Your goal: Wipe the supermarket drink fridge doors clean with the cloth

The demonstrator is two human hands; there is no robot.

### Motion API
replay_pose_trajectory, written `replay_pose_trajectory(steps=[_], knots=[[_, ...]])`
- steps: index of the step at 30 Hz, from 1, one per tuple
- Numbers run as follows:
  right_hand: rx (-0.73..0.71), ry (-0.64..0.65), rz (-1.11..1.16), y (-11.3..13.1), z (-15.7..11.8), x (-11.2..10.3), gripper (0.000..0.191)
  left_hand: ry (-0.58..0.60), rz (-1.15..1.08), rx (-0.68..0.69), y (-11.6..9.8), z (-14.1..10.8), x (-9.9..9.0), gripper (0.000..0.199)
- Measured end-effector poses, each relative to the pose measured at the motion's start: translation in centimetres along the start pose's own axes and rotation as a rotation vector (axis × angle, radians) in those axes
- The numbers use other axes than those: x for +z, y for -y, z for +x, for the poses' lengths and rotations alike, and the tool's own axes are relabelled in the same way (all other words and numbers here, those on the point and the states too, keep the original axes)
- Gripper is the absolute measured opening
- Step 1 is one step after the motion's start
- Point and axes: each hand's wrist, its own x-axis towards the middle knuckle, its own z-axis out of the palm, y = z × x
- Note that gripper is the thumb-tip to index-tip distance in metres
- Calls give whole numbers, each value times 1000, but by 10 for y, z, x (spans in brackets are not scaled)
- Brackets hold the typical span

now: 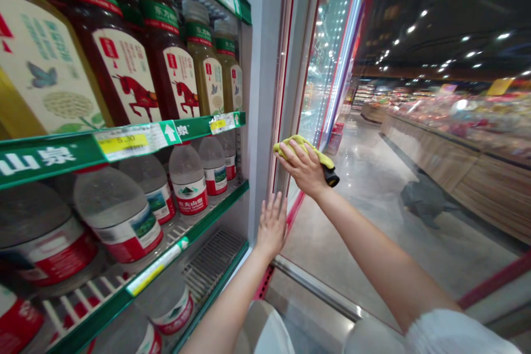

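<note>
My right hand (pixel 305 166) presses a folded yellow cloth (pixel 327 160) against the edge of the glass door's frame (pixel 305 66). A black rounded piece (pixel 332 177) with a yellowish mark pokes out beside the cloth; I cannot make out what it is. Lower and to the left, my left hand (pixel 272 225) lies flat on the frame with its fingers stretched out, holding nothing. Its palm side is hidden.
At left, a cooler's shelves hold tea bottles (pixel 128 72) above water bottles (pixel 118 215), behind green price rails (pixel 124 141). A metal bar (pixel 319 287) runs low in front of me. A wooden display counter (pixel 464 166) stands across the shop floor at right.
</note>
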Motion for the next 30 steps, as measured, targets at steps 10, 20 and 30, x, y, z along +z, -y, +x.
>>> replay_pose_trajectory(steps=[10,20,30], knots=[[-160,106,77,27,-75,46,57,15,5,-113,-1,-24,5,90],[-287,151,68,68,-192,85,38,9,29,-118,5,-46,-1,85],[98,-162,-121,33,-103,48,46,4,31,-135,-4,-47,0,85]])
